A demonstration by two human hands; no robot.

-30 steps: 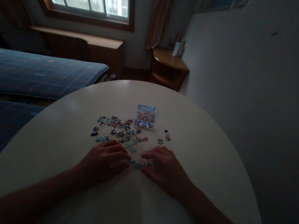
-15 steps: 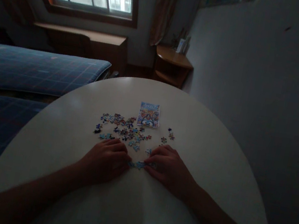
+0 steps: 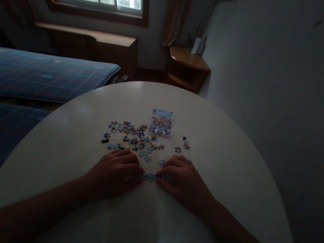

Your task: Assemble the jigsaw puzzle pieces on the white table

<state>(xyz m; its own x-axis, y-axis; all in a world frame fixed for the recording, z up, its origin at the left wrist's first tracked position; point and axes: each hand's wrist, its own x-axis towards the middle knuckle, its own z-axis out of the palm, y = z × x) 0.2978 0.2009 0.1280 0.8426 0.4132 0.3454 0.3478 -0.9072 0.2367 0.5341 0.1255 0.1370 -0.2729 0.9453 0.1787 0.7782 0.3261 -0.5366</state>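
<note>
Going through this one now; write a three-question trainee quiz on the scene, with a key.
1. True or false: the left hand and the right hand both touch the bluish puzzle pieces.
2. What lies on the table beyond the hands? A) scissors B) a printed picture sheet C) a cup
3. Is the blue checked bedding on the person's left or right?
Key: 1 true; 2 B; 3 left.

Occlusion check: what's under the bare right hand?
At the bare right hand, pale-blue jigsaw pieces show by the fingertips, on the round white table; anything beneath the palm is covered.
</note>
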